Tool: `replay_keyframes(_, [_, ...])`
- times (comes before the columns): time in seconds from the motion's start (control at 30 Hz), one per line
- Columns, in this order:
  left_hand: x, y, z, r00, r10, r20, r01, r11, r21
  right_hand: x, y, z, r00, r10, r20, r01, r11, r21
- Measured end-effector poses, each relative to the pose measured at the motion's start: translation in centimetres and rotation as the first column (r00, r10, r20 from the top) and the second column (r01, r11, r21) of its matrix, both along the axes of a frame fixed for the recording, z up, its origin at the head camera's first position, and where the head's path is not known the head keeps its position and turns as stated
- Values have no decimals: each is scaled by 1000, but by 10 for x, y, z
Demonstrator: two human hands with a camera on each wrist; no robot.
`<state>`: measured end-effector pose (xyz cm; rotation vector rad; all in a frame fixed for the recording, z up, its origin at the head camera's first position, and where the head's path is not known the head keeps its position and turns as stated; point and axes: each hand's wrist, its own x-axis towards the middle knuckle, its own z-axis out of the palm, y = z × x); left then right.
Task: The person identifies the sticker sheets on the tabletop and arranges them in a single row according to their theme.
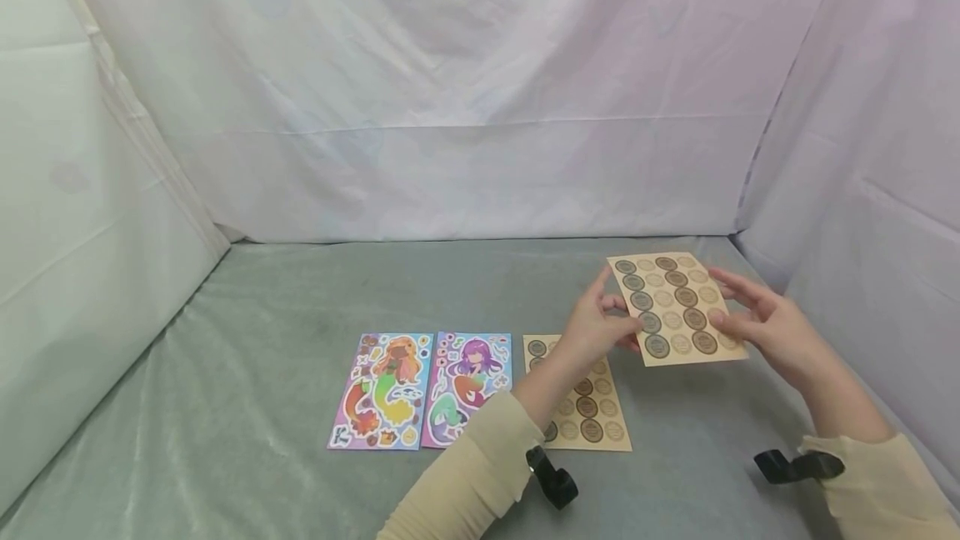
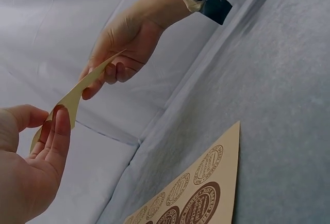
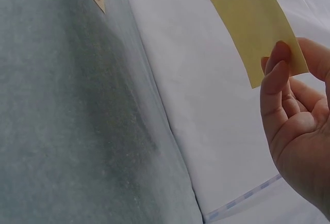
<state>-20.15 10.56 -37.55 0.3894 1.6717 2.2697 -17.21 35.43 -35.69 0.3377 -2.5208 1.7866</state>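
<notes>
Above the right side of the table, both hands hold up a tan sticker sheet (image 1: 672, 298) with rows of round brown seals. The left hand (image 1: 596, 325) pinches its left edge between thumb and fingers. At the opposite edge, the right hand (image 1: 768, 327) pinches it the same way. The right wrist view shows the plain yellowish back of the sheet (image 3: 252, 22); it looks slightly bent. A second tan sticker sheet (image 1: 600, 407) lies flat on the table, partly hidden by the left forearm. Its brown seals also show in the left wrist view, on the near sheet (image 2: 227, 182).
Two colourful mermaid sticker sheets lie side by side left of the tan one: an orange-haired one (image 1: 382, 394) and a purple-haired one (image 1: 468, 373), the latter partly behind the left sleeve. A grey cloth (image 1: 225, 407) covers the table. White curtains (image 1: 465, 90) enclose the back and sides.
</notes>
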Motion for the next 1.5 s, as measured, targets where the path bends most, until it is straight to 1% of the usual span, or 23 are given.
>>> replay_keyframes(0.07, [1,0,0,1000,-7,5,7,1000,6,2,1,0,1000,-1,-9,2,999,33])
replay_keyframes(0.1, [2,-1,1,1000,-11,7,10,1000,7,3,1,0,1000,6,-9,-6,1000,28])
replay_keyframes(0.2, [6,-1,2,1000,-16,10,16,1000,-10,7,1,-1,1000,26,-1,-26,1000,-11])
replay_keyframes(0.3, [9,-3,2,1000,-23,8,23,999,-29,10,1,-1,998,63,6,-63,995,-79])
replay_keyframes(0.43, [13,-5,2,999,-33,6,33,999,-30,13,1,-3,996,86,4,-85,991,-106])
replay_keyframes(0.57, [18,-5,1,999,-45,9,46,998,-45,18,2,-4,998,67,2,-67,995,-73])
replay_keyframes(0.73, [23,-4,-1,998,-47,30,50,995,-84,21,4,-6,998,65,3,-65,996,-68])
replay_keyframes(0.87, [26,-4,-2,998,-42,38,46,993,-112,23,5,-9,997,76,13,-75,993,-86])
replay_keyframes(1.03, [29,-3,-4,999,-31,43,37,992,-123,24,5,-13,996,83,23,-81,992,-94])
replay_keyframes(1.17, [31,-3,-6,999,-20,48,27,989,-146,25,5,-16,997,76,26,-74,995,-72])
replay_keyframes(1.3, [32,-3,-8,999,-21,31,26,985,-173,26,6,-20,997,70,27,-69,996,-55])
replay_keyframes(1.5, [35,-5,-12,998,-48,-41,38,974,-223,27,7,-25,997,58,44,-57,998,-26])
